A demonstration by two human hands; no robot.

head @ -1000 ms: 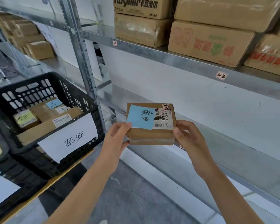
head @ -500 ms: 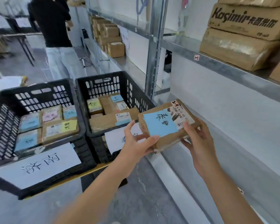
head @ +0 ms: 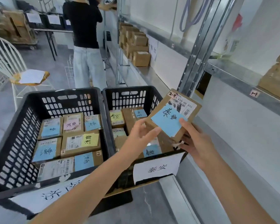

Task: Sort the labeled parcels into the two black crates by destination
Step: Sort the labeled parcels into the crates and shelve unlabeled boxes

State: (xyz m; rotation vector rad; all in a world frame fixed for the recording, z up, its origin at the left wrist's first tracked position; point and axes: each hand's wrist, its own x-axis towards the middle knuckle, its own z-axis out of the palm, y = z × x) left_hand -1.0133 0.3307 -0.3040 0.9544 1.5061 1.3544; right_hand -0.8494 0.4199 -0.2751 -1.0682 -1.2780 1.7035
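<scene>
Small brown cardboard parcel (head: 173,116) with blue handwritten note | held tilted over the right-hand black plastic crate (head: 131,90), not yet set in | right hand (head: 196,143): thumb on top, fingers beneath, gripping near edge | left hand (head: 141,135): pinching left corner | judged light, stiff, matte; hold by opposite edges and keep off the loose note

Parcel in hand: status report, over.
Right hand grips parcel, thumb on its blue note; left hand at its left corner, grip unclear. Parcel tilted above the right crate, not yet in. Nothing blocking; crate holds other parcels.
</scene>
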